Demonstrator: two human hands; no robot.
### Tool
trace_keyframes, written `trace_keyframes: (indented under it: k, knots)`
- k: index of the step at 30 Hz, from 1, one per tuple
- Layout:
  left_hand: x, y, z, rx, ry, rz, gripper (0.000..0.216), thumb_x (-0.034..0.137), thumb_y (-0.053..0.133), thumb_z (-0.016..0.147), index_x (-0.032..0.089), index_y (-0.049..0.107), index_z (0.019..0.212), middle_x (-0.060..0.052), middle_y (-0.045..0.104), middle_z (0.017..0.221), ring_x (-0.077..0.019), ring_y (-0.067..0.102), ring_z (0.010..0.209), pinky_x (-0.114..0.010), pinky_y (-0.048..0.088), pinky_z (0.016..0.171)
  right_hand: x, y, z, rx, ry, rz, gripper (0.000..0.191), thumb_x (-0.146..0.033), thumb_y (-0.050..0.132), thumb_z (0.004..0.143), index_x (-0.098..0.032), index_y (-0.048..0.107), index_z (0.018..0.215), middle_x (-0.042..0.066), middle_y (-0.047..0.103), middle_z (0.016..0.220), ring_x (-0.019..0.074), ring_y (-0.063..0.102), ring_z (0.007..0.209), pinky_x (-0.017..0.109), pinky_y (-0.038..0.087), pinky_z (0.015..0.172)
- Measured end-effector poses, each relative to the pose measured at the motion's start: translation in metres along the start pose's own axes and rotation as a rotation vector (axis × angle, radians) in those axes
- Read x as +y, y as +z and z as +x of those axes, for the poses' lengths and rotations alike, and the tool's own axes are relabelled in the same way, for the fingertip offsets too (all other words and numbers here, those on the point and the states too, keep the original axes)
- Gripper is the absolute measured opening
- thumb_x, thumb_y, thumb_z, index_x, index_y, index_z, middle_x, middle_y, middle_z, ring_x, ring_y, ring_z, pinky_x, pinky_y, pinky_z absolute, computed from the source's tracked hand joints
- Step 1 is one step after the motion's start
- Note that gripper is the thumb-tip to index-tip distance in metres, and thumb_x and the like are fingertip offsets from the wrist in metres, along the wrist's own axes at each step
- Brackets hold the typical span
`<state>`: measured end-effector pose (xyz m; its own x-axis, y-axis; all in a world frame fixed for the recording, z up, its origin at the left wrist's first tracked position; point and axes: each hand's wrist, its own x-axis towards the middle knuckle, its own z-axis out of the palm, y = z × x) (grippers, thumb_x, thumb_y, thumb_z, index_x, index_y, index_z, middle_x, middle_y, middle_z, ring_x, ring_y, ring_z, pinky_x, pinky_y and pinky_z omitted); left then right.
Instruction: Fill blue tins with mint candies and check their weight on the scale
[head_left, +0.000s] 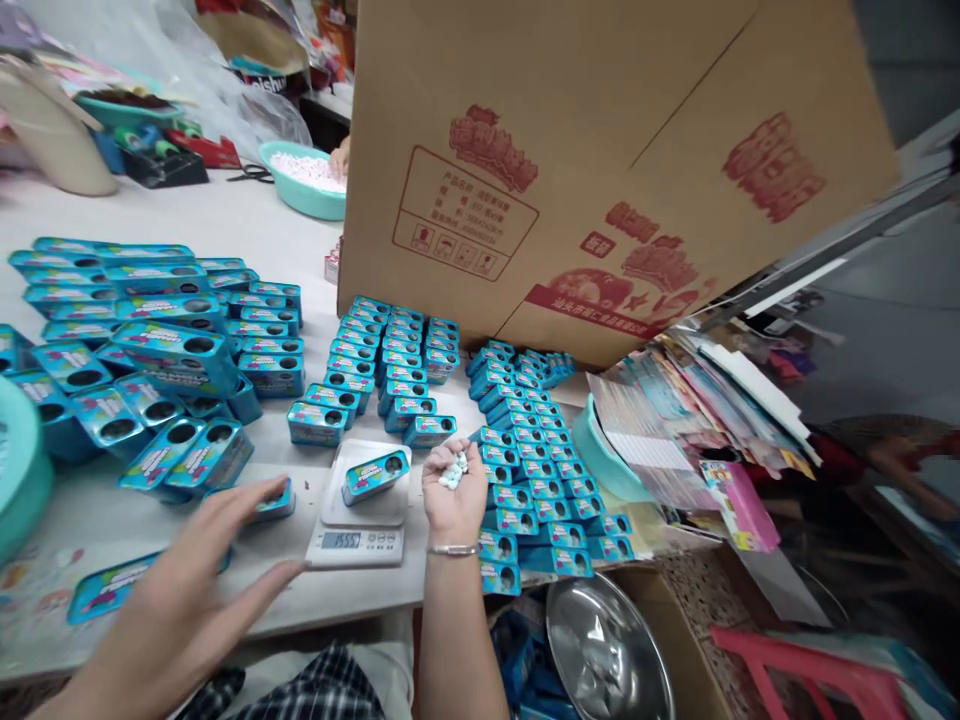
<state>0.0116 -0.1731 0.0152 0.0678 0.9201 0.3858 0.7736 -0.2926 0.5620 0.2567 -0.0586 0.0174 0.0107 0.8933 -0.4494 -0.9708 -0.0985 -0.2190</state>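
Observation:
My right hand [452,487] is palm up beside the small white scale [358,520], cupped around several small white candies [454,468]. One blue tin [375,474] lies tilted on the scale's pan, and the display shows digits. My left hand [196,580] hovers low over the table with fingers spread, its fingertips just short of another blue tin [276,500] left of the scale. It holds nothing.
Rows and piles of blue tins [390,365] cover the white table [225,225]. A big cardboard box [600,150] stands behind. A teal bowl of white candies [304,180] sits far back. Paper leaflets [675,410], a metal bowl [604,650] and a pink stool [810,670] lie to the right.

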Motion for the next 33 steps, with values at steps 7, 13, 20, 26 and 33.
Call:
trace_keyframes:
  k: [7,13,20,26,33]
  knots:
    - [0.006,0.101,0.050,-0.087,-0.060,-0.031,0.049,0.047,0.051,0.089,0.020,0.044,0.129,-0.013,0.063,0.118,-0.0293,0.064,0.106,-0.041,0.055,0.083,0.008,-0.017,-0.001,0.185,-0.027,0.065,0.022,-0.029,0.047,0.092,-0.020,0.057,0.075,-0.001,0.071,0.071,0.0121,0.071,0.075,0.038,0.056,0.089]
    - [0.043,0.057,0.083,-0.110,0.123,-0.217,0.032,0.035,0.056,0.087,0.028,0.056,0.118,-0.005,0.062,0.106,-0.0219,0.062,0.097,-0.033,0.053,0.082,0.006,-0.023,-0.003,0.187,-0.014,0.074,0.022,-0.032,0.048,0.093,-0.020,0.056,0.076,0.004,0.076,0.089,0.0161,0.072,0.093,0.038,0.056,0.087]
    - [0.062,0.057,0.129,-0.401,0.326,0.044,0.039,0.030,0.053,0.084,0.030,0.064,0.122,-0.005,0.060,0.097,-0.0187,0.062,0.080,-0.028,0.052,0.070,0.013,-0.022,0.004,0.177,0.054,0.137,0.022,-0.029,0.045,0.094,-0.019,0.055,0.077,0.006,0.076,0.086,0.0167,0.073,0.089,0.036,0.056,0.085]
    - [0.067,0.059,0.129,-0.374,0.336,-0.012,0.043,0.039,0.055,0.087,0.031,0.058,0.129,-0.005,0.060,0.104,-0.0193,0.062,0.089,-0.026,0.052,0.075,0.007,-0.019,0.000,0.159,0.074,0.192,0.019,-0.028,0.047,0.092,-0.019,0.057,0.078,0.004,0.075,0.079,0.0157,0.072,0.080,0.037,0.055,0.086]
    - [0.072,0.051,0.123,-0.335,0.297,-0.088,0.045,0.042,0.055,0.088,0.033,0.056,0.132,-0.005,0.060,0.107,-0.0201,0.062,0.094,-0.027,0.052,0.078,0.001,-0.017,-0.004,0.199,0.127,0.218,0.022,-0.029,0.046,0.094,-0.018,0.057,0.079,0.005,0.075,0.082,0.0170,0.073,0.083,0.035,0.057,0.080]
